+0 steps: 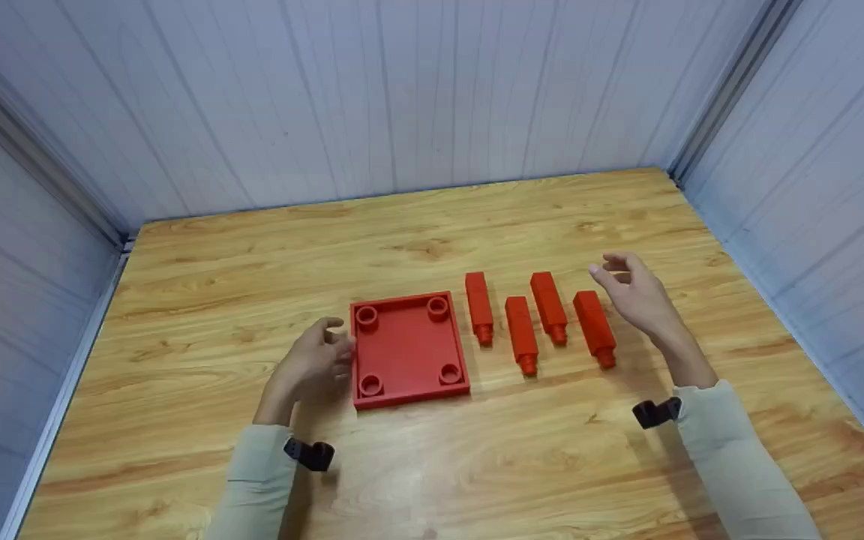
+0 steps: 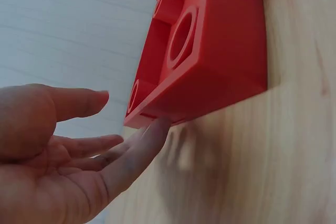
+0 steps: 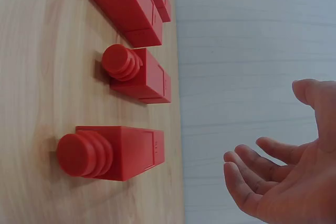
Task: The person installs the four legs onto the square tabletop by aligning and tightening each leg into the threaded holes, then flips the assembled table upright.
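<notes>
A square red tray-like panel [image 1: 409, 352] with a raised rim and a round socket in each corner lies on the table. Beside its left edge is my left hand [image 1: 316, 358], fingers loosely bent and holding nothing; whether a fingertip touches the rim I cannot tell. Several red square pegs with threaded ends lie to the panel's right, threads toward me. The rightmost red peg [image 1: 595, 328] is nearest my right hand [image 1: 638, 296], which hovers to its right with thumb and fingers apart. In the right wrist view that hand [image 3: 294, 177] holds nothing.
The pegs' row also includes a left peg [image 1: 479, 307], a nearer peg [image 1: 521, 334] and a farther peg [image 1: 548, 306]. All lie on a wood-grain table [image 1: 252, 285]. Pale panelled walls [image 1: 417, 97] stand behind and at both sides.
</notes>
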